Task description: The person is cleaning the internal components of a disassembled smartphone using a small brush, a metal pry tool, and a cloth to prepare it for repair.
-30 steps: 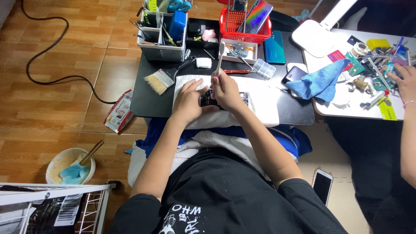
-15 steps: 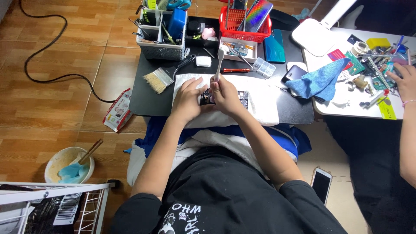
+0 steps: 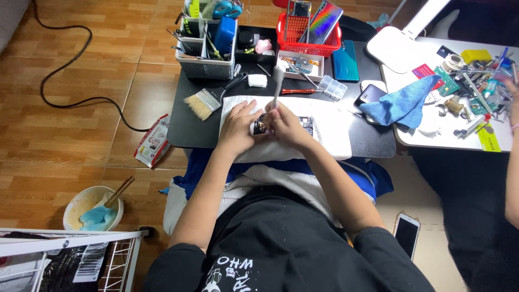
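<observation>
My left hand (image 3: 238, 127) presses down on a small dark circuit board (image 3: 260, 126) that lies on a white cloth (image 3: 330, 127) spread over a black table (image 3: 186, 127). My right hand (image 3: 285, 125) grips a thin pale brush (image 3: 277, 84), held upright with its bristled head pointing away from me and its lower end at the board. A second dark part (image 3: 307, 124) lies on the cloth just right of my right hand. Both hands touch over the board.
A wide paintbrush (image 3: 204, 103), a grey organiser bin (image 3: 208, 38), a red basket (image 3: 309, 32), a teal phone (image 3: 345, 60) and a small clear parts box (image 3: 331, 87) crowd the table. Another person's hand (image 3: 511, 92) works at a cluttered white table with a blue cloth (image 3: 403, 103). A phone (image 3: 407, 232) lies on the floor.
The brush in my right hand has tilted more upright and its top end has shifted slightly. My left hand stays on the board.
</observation>
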